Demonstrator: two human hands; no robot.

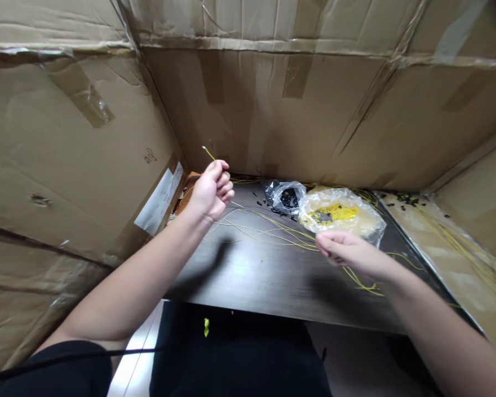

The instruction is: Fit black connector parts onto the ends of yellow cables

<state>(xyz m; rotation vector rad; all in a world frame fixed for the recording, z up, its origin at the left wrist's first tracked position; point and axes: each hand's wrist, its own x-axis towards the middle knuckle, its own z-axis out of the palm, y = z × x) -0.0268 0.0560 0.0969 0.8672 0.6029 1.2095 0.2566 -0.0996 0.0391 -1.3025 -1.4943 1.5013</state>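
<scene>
My left hand [215, 190] is raised over the back left of the dark table [248, 270], closed on a thin yellow wire whose tip [209, 153] pokes up past the fingers. Lower down and to the right, my right hand [343, 251] is closed around several yellow wires [289, 229]. These stretch left across the table in loose curves, and their ends [364, 284] hang out below the hand. Just behind the right hand lies an open clear plastic bag [372, 220] with small yellow pieces [343, 212] in it.
A smaller clear bag [300, 193] holds black pieces [289, 198], with more scattered beside it. Cardboard walls [248, 121] enclose the back and sides. At right, more yellow wires [458, 240] and black bits [409, 199] lie on cardboard. A white paper [159, 201] is on the left wall.
</scene>
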